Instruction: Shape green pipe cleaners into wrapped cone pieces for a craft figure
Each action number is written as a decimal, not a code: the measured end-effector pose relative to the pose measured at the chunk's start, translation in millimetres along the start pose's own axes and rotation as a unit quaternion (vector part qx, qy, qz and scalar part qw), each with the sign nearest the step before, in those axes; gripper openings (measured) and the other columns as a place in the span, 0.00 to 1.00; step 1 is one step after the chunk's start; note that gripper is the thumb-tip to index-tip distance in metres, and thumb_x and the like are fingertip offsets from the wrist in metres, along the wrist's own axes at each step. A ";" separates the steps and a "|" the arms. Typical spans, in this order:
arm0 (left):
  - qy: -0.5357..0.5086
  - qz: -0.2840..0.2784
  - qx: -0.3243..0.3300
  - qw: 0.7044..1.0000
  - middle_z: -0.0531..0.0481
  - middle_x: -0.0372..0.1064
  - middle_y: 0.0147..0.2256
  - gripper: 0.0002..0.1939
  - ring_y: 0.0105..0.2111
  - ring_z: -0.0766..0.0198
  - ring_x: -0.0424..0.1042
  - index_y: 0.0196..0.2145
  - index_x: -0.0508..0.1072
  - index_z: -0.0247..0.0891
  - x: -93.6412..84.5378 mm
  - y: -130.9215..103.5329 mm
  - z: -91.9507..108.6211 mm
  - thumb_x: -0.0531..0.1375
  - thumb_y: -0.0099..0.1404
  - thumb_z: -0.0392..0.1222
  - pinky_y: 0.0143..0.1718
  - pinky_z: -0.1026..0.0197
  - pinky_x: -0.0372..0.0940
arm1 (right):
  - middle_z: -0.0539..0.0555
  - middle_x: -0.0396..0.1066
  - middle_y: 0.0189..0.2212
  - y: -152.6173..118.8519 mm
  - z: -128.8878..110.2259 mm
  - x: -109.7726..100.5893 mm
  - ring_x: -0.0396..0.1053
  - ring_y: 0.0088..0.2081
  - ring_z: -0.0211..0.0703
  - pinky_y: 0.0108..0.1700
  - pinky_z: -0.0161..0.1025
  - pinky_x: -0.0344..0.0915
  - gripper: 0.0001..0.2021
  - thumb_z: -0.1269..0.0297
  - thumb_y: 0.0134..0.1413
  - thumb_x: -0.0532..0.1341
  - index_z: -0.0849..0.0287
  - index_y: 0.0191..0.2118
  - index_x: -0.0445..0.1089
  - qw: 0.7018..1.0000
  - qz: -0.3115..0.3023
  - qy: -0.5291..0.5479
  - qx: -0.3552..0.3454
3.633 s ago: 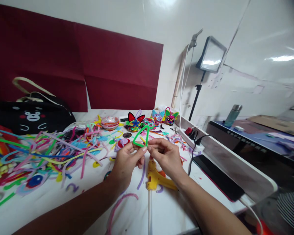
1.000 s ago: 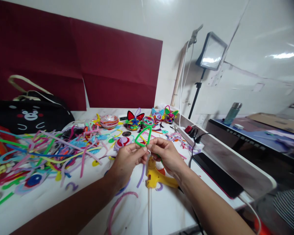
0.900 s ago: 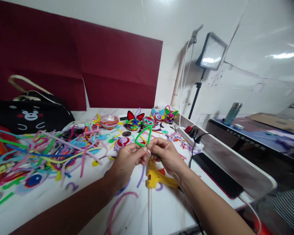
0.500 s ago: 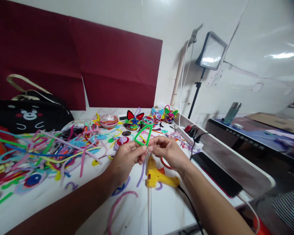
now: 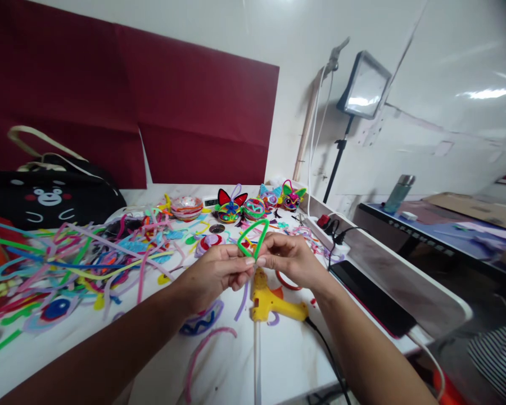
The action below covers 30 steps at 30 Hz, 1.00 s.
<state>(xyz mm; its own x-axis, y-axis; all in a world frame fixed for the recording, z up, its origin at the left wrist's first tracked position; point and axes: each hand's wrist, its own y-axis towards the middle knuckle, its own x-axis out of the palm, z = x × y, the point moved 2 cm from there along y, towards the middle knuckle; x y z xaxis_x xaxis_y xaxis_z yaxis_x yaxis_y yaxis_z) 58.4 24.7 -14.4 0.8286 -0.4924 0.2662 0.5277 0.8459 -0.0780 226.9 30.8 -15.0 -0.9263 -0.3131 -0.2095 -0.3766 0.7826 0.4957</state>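
A green pipe cleaner (image 5: 259, 243), bent into a pointed loop, stands up between my two hands above the table. My left hand (image 5: 223, 269) pinches its lower end between thumb and fingers. From the other side, my right hand (image 5: 289, 259) grips the loop near the same lower corner, fingertips nearly touching those of the left. Just below the hands lies a yellow hot glue gun (image 5: 274, 304), nozzle pointing away from me, with a glue stick (image 5: 257, 354) sticking out of its back toward me. A pink pipe cleaner (image 5: 202, 354) lies curved to its left.
A tangled heap of colourful pipe cleaners (image 5: 80, 259) covers the table's left. Behind are a black bag (image 5: 46, 197) and several decorated balls, one with red ears (image 5: 231, 209). At right lie a phone (image 5: 371, 298) and a power strip (image 5: 326, 233). The glue gun's cord (image 5: 329, 349) runs to the front edge.
The green loop has turned and its outline is rounder, less triangular. Both hands stay together at its lower end, with small finger shifts. A blue-and-purple piece beside my left forearm shows more.
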 end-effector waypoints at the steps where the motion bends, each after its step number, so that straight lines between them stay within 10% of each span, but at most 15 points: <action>1: 0.003 -0.012 -0.004 1.000 0.55 0.66 0.19 0.08 0.17 0.76 0.60 0.25 0.72 0.31 -0.4 -0.8 0.7 0.67 0.51 0.38 0.18 0.71 0.52 | 0.48 0.65 0.24 -0.4 -0.3 -0.5 0.61 0.27 0.35 0.31 0.35 0.58 0.10 0.61 0.45 0.69 0.61 0.28 0.70 1.000 -0.004 -0.013 -0.003; 13: 0.019 -0.115 -0.071 0.991 0.54 0.65 0.18 0.10 0.15 0.75 0.59 0.24 0.71 0.32 -1.1 -6.6 -0.9 0.68 0.50 0.40 0.14 0.70 0.51 | 0.51 0.70 0.27 -1.4 -10.4 -1.4 0.66 0.31 0.40 0.35 0.38 0.62 0.10 0.58 0.46 0.68 0.60 0.28 0.72 0.987 -0.033 -0.114 -0.111; 19: 0.035 -0.018 0.040 0.998 0.54 0.67 0.19 0.08 0.16 0.74 0.61 0.26 0.72 0.33 4.9 -7.3 10.7 0.66 0.52 0.40 0.16 0.70 0.54 | 0.52 0.69 0.30 -1.5 -17.0 -1.5 0.66 0.37 0.45 0.42 0.43 0.61 0.10 0.62 0.43 0.71 0.57 0.30 0.71 0.940 0.158 -0.229 -0.197; 30: 0.194 0.104 0.187 0.957 0.54 0.67 0.17 0.08 0.17 0.68 0.66 0.24 0.71 0.35 5.1 -9.5 16.3 0.64 0.55 0.41 0.21 0.66 0.62 | 0.52 0.71 0.29 -4.3 -5.5 17.0 0.67 0.34 0.41 0.39 0.40 0.63 0.03 0.64 0.52 0.65 0.57 0.32 0.74 0.990 0.129 -0.013 -0.050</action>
<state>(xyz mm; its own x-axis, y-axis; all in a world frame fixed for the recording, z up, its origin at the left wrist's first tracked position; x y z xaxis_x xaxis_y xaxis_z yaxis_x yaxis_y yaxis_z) 54.5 17.5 3.3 0.9537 -0.2833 -0.1008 0.3004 0.9120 0.2792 212.8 19.1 -16.1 -0.9918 -0.0949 -0.0859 -0.1278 0.7773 0.6161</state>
